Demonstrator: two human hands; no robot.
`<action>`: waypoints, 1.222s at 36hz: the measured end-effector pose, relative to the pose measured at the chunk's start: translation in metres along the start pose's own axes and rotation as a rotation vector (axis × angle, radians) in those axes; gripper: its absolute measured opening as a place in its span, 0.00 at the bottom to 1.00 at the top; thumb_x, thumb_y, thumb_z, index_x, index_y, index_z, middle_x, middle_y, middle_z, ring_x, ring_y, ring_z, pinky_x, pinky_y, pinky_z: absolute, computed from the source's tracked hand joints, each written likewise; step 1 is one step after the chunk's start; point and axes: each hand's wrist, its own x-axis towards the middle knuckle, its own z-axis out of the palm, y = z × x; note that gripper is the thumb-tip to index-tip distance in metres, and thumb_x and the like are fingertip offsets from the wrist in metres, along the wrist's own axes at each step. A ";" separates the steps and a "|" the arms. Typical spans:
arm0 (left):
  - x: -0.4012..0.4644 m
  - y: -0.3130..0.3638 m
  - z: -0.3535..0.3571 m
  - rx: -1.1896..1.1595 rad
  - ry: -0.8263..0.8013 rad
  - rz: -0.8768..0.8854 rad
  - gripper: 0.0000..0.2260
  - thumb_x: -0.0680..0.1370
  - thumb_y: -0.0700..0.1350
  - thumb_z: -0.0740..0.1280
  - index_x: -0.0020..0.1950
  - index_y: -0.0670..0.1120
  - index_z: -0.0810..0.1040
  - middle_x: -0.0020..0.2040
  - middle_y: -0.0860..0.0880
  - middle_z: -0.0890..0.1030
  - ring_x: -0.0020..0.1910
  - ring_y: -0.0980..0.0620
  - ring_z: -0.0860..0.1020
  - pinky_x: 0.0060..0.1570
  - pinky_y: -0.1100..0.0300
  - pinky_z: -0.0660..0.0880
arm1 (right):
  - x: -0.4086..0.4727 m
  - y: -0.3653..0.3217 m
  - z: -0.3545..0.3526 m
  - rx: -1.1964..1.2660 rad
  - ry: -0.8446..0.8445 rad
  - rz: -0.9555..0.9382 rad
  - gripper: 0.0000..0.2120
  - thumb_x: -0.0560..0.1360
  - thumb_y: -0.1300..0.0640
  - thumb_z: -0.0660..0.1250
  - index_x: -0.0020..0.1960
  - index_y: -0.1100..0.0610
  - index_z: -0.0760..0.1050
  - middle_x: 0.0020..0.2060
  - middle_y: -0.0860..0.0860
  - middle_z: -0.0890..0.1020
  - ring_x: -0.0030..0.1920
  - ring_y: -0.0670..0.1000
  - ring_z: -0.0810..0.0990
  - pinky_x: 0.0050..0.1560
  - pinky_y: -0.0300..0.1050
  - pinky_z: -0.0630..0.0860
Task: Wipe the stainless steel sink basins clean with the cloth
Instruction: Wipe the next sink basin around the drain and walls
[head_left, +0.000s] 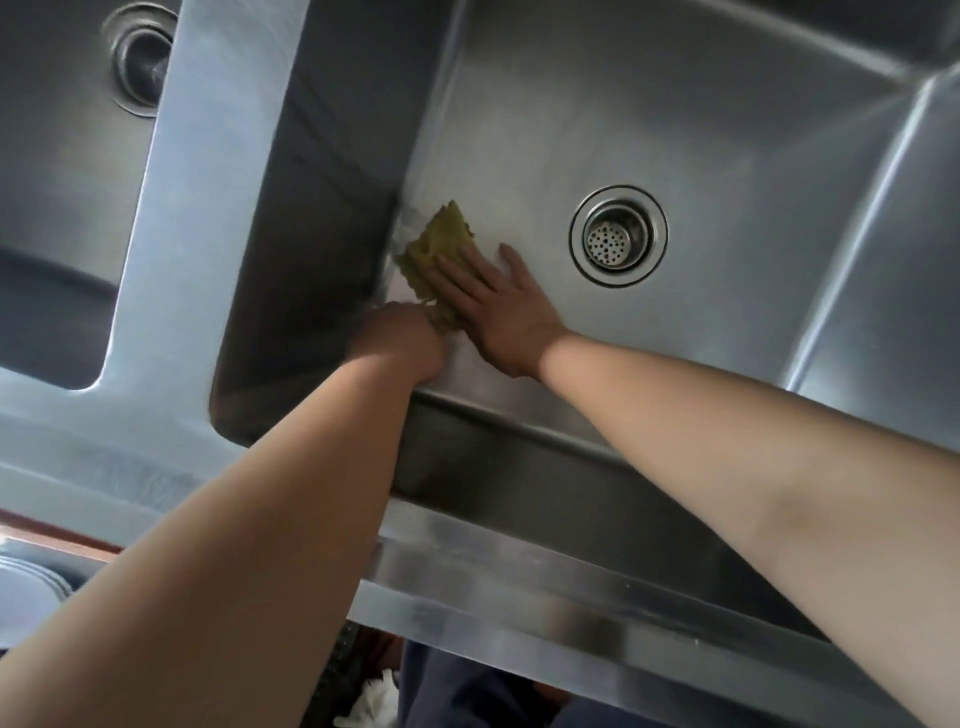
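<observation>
Crumpled cloth (435, 260) — brushed-steel basin (727, 156)

Well back from the left grip (400, 332), toward the person and off to its left, a reddish-brown strip (57, 527) runs under the front edge of the steel surface (519, 587). Just below that strip lies a pale grey stack (31, 582) of rimmed pieces with rounded edges nested together; what they are cannot be told. Straight back from the left grip, beneath the surface, a black perforated panel (340, 662) stands nearly upright, and just to its right sits 1 crumpled white scrap (371, 699). Back from the right grip (498, 317), dark blue fabric (467, 691) fills the gap under the surface.
</observation>
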 end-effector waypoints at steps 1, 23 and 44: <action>0.000 -0.001 -0.001 -0.008 -0.013 -0.004 0.19 0.80 0.45 0.56 0.70 0.47 0.73 0.68 0.42 0.74 0.67 0.41 0.73 0.66 0.48 0.71 | -0.002 0.007 -0.003 -0.001 -0.010 0.019 0.31 0.82 0.53 0.52 0.80 0.50 0.41 0.80 0.49 0.48 0.80 0.55 0.43 0.76 0.64 0.40; -0.002 0.004 0.004 0.028 -0.124 0.113 0.25 0.76 0.43 0.64 0.74 0.51 0.69 0.74 0.43 0.68 0.71 0.40 0.68 0.69 0.51 0.67 | -0.145 0.106 -0.053 0.007 0.015 0.542 0.12 0.68 0.64 0.67 0.51 0.62 0.79 0.52 0.59 0.78 0.57 0.63 0.75 0.55 0.53 0.70; 0.020 -0.003 0.023 0.118 -0.143 0.188 0.23 0.76 0.42 0.67 0.71 0.48 0.72 0.71 0.40 0.72 0.68 0.39 0.72 0.65 0.53 0.70 | -0.217 0.065 0.016 0.330 -0.231 1.262 0.34 0.73 0.56 0.70 0.73 0.54 0.56 0.70 0.60 0.62 0.66 0.64 0.65 0.55 0.58 0.74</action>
